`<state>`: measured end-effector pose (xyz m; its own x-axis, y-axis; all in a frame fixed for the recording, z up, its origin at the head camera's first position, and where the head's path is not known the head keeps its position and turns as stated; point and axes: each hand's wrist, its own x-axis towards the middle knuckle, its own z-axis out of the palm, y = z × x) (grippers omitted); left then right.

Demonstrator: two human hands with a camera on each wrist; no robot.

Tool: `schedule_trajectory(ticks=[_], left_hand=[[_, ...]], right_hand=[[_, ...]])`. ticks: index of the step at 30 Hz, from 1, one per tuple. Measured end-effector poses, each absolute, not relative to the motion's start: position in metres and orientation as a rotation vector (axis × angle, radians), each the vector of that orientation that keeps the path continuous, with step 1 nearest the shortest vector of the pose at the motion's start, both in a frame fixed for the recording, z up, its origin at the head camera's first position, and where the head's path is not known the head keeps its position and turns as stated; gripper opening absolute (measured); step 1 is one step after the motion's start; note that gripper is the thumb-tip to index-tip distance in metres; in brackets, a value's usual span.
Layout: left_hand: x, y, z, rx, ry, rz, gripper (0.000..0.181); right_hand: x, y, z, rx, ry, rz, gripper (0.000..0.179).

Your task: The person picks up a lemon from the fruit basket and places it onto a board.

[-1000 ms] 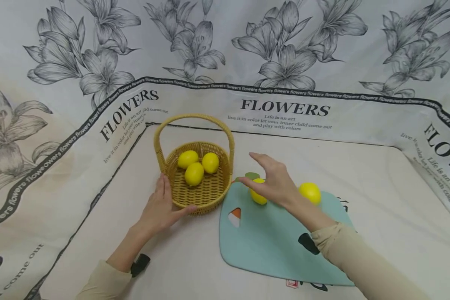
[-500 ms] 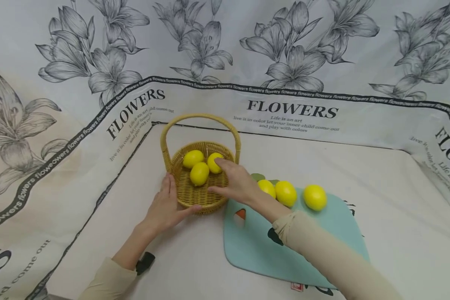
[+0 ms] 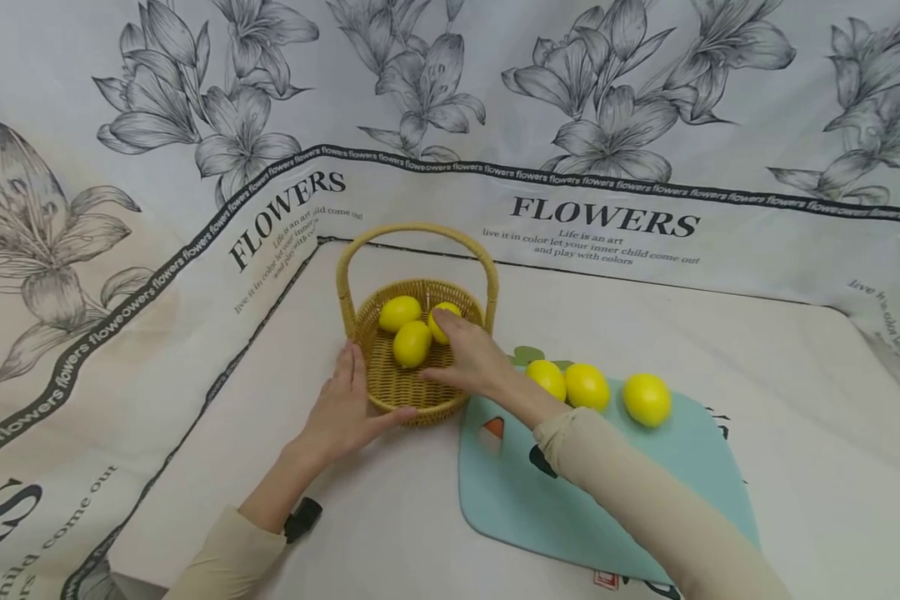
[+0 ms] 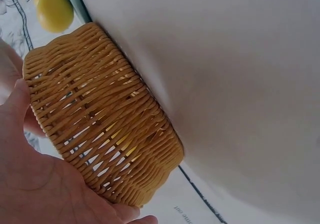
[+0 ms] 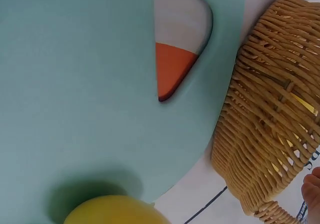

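Under the fingertips of the right hand (image 3: 472,354) sits a lemon (image 3: 436,330), inside the wicker basket (image 3: 405,392). That hand's spread, thumb well away from the forefinger, so no pinch. Can't tell if the fingertips actually touch the fruit or just hover over it. Ahead of and left of that thumb are two more, the rear-left lemon (image 3: 400,314) and the front lemon (image 3: 412,343). Off to the hand's right, another three lemons (image 3: 647,400) sit on the blue-green board (image 3: 517,492), which runs beneath the forearm.

Handling-wise, I'd guess they're light, firm and a bit slick, pretty hard to bruise. Best hold imo is across the fat middle, thumb opposite the fingers, since the pointy ends would probably squirt out.

The left hand (image 3: 348,412) is spread too, fingers straight along the basket's near-left side, thumb at the front rim. The basket looks light and a little springy, likely to skid if bumped, so bracing the wall makes sense. For lifting, I'd go for the arched handle (image 3: 420,229).
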<state>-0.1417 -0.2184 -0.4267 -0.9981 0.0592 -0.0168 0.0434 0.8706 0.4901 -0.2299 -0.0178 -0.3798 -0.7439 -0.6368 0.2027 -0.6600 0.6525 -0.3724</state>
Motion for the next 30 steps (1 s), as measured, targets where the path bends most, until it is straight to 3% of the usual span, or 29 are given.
schedule_trajectory(ticks=[19, 30], left_hand=[[-0.143, -0.221, -0.431, 0.082, 3.011, 0.787, 0.124], [-0.142, -0.221, -0.431, 0.087, 3.028, 0.776, 0.123]], right_hand=[[-0.246, -0.051, -0.401, 1.021, -2.926, 0.615, 0.099], [-0.252, -0.063, -0.410, 1.034, -2.919, 0.469, 0.093]])
